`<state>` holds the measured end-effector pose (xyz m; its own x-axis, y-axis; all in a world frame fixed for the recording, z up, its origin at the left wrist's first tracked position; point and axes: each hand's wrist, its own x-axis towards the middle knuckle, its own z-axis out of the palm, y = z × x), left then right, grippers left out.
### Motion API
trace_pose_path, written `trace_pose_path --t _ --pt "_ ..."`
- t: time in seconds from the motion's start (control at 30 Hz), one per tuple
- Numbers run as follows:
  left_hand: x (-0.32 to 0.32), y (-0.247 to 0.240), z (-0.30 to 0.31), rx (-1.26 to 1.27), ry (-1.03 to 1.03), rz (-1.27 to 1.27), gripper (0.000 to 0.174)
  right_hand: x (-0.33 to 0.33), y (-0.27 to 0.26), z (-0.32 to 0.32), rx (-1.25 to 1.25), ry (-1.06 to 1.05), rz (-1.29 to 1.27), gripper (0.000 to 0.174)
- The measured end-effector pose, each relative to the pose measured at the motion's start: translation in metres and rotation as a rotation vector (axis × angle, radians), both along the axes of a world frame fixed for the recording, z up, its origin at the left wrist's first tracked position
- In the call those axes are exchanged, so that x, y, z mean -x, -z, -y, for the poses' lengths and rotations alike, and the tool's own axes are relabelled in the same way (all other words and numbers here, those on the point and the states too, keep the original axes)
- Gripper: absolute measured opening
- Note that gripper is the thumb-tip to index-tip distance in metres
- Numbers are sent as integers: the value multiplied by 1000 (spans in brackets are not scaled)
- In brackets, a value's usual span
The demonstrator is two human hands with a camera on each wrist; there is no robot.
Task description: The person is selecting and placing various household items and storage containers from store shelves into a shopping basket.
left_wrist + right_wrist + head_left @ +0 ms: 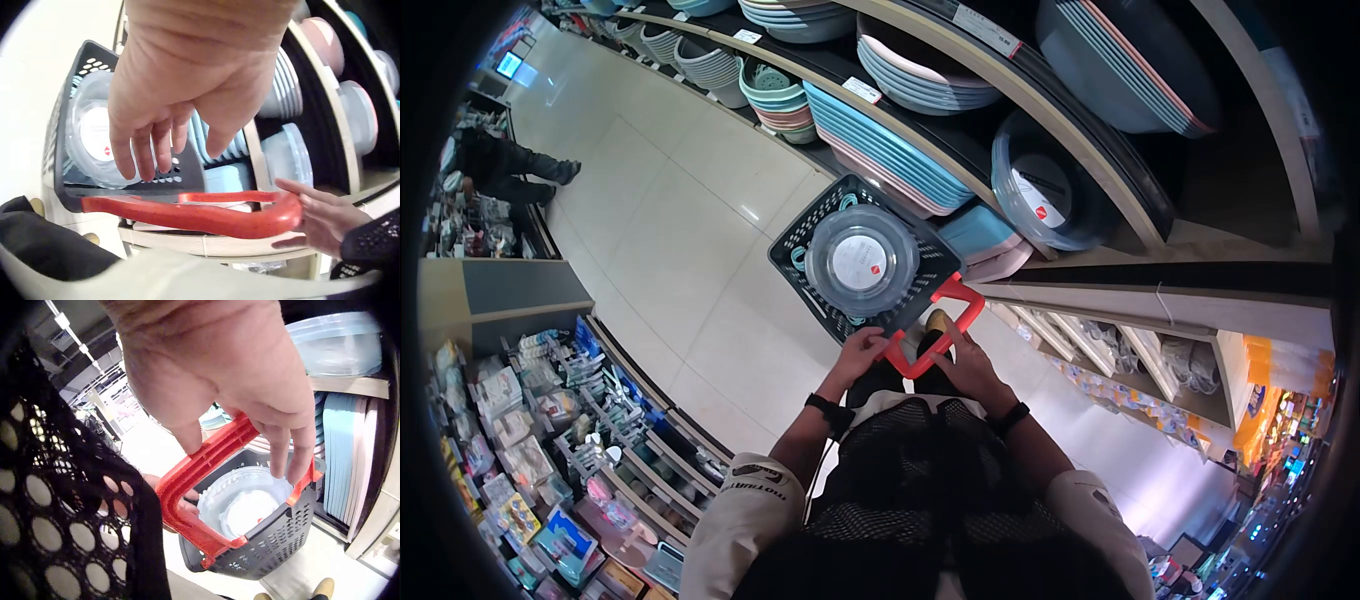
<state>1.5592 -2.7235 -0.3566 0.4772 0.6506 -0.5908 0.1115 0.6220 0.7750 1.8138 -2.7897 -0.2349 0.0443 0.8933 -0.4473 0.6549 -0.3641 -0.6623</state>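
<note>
A dark grey shopping basket (792, 285) with a red handle (913, 366) stands in front of my body. Inside it lies a round clear plastic basin (825, 235) with a white label, and light blue pieces (798, 258) show around its edge. My left hand (194, 81) hangs over the basket near one end of the handle, fingers loosely bent and holding nothing. At the handle's other side is my right hand (219, 375), its thumb at the red bar and its fingers stretched down over the basin. That hand's spread fingers also show in the left wrist view.
Curved shelves on the right hold stacked blue and pink basins (890, 150) and a clear basin (1050, 190). Small packaged goods (530, 450) fill a display at the left. A person's legs (525, 175) stand across the tiled aisle (690, 230). My shoe (938, 320) is beside the basket.
</note>
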Motion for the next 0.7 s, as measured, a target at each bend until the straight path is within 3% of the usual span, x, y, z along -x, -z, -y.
trace_pose_path --t 0.1,0.17,0.23,0.3,0.43,0.7 --pt "-28 -36 3 -200 84 87 41 -2 1 -3 -9 -50 50 83" --pt "-50 -60 3 -361 265 37 39 -3 3 -5 -1 -78 81 82" --pt "-65 -92 -3 -381 364 78 45 -4 1 -9 6 -101 113 82" --pt "-81 -115 -7 -362 500 -49 54 -6 -5 -13 93 -116 56 80" --pt "-95 -90 -3 -437 480 -47 71 -15 -16 -20 117 -159 24 75" --pt "-108 -93 7 -481 441 -208 67 -34 -5 -25 96 -235 -54 75"
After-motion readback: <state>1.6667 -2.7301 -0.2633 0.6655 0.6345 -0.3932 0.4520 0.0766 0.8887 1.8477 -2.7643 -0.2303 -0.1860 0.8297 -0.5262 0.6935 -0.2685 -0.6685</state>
